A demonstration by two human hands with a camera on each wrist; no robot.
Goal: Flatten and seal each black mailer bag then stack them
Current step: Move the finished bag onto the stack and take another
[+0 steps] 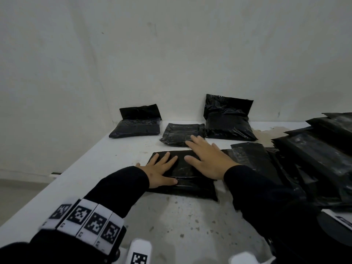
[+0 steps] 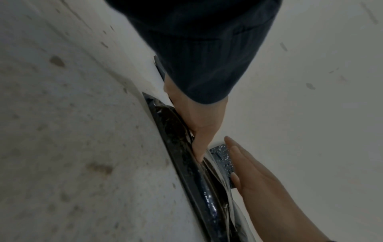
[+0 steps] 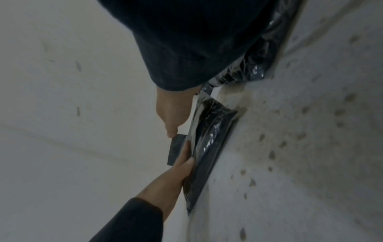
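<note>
A stained white table (image 1: pixel 190 221) meets a bare wall (image 1: pixel 171 44). At right, a heap of mailers (image 1: pixel 312 155) runs out of view. Three filled bags (image 1: pixel 226 119) sit at the far edge. Near the middle lies the bag (image 1: pixel 182 187), under the flat, straight-fingered left hand (image 1: pixel 162 172) and right hand (image 1: pixel 209 161), which hide much of its top.

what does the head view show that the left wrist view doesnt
Only the head view shows the three bags by the wall and the pile of mailers on the right. Only the left wrist view shows the pressed mailer edge-on, its side bulging above the table. Both show the left hand and right hand flat on that mailer.
</note>
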